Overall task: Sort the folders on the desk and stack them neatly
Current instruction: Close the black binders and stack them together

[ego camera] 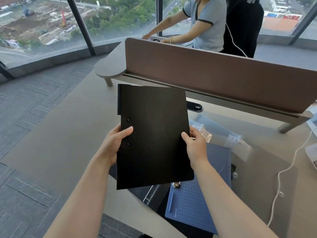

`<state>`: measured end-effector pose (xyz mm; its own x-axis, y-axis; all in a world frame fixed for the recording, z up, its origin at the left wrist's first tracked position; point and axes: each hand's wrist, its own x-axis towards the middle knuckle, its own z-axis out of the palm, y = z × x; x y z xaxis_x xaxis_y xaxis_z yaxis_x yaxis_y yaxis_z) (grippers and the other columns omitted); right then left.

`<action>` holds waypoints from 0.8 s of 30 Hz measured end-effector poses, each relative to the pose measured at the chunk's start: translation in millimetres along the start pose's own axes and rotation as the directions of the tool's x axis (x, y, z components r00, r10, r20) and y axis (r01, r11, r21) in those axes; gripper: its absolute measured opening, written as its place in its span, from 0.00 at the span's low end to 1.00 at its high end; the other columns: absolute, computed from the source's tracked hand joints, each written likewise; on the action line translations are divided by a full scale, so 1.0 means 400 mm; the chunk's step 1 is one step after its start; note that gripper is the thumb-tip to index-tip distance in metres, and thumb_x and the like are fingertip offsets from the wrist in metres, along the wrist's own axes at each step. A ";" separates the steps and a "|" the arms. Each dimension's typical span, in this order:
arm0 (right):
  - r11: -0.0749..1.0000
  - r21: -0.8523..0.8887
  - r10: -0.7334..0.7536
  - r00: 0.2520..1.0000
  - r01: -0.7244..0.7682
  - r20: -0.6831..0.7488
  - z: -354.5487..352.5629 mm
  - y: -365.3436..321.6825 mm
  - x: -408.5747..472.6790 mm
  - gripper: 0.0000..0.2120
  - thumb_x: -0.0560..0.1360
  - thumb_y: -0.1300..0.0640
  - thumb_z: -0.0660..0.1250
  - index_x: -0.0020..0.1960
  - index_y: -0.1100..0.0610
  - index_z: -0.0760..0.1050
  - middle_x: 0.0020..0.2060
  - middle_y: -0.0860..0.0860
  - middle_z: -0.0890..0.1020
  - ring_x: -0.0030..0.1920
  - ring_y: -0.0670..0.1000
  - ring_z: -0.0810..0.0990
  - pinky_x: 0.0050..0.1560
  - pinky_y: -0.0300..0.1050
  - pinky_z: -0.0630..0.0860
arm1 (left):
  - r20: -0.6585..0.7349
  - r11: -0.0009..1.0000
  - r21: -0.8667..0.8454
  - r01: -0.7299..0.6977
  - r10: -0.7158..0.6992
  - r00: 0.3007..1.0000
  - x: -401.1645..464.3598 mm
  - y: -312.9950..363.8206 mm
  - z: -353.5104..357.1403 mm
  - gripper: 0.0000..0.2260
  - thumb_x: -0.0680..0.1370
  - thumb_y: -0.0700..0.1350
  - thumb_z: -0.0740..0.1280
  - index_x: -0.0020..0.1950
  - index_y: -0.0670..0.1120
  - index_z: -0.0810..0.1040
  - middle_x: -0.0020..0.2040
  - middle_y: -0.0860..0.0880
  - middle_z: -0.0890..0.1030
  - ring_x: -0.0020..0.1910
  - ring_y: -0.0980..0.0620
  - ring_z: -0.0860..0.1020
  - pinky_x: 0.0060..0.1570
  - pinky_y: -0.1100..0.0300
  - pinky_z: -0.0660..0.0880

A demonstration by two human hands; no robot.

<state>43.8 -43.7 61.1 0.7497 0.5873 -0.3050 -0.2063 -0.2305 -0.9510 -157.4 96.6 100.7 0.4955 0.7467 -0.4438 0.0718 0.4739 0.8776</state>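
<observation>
Left hand grips the left edge of a flat matte black plastic folder, thumb curled over the front face near two small rivets, other fingers hidden behind. Right hand pinches the right edge the same way, thumb on front, fingers behind. Folder is lifted, tilted toward the camera, clear of the desk surface.

Just below and right of the right hand: a dark blue gridded clipboard-style folder with a metal clip lying flat, partly over another dark item whose type I can't tell. Beyond the right fingers: clear plastic document sleeves with small labels.

Step, as judged: one folder picked up for sorting, not yet placed. Next move likely calls for lowering it square onto the blue one, edges aligned, then releasing both grips.

Both forearms reach forward from bottom of frame, wrists roughly level, palms facing each other across the folder. All sits on a grey desk.
</observation>
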 end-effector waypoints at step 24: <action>0.828 -0.383 0.276 0.892 -0.410 -0.358 -0.370 0.308 -0.091 0.09 0.77 0.57 0.64 0.56 0.56 0.78 0.51 0.53 0.82 0.48 0.56 0.80 0.44 0.47 0.73 | 0.001 0.819 0.565 0.098 -0.119 0.993 0.019 -0.429 0.287 0.23 0.80 0.38 0.62 0.75 0.50 0.67 0.66 0.50 0.78 0.57 0.50 0.80 0.54 0.57 0.79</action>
<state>83.9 -208.2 -37.4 0.8368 0.1829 -0.5161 -0.2369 -0.7287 -0.6425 -66.5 -32.4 -32.5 0.4842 0.6847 -0.5448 0.5965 0.1972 0.7780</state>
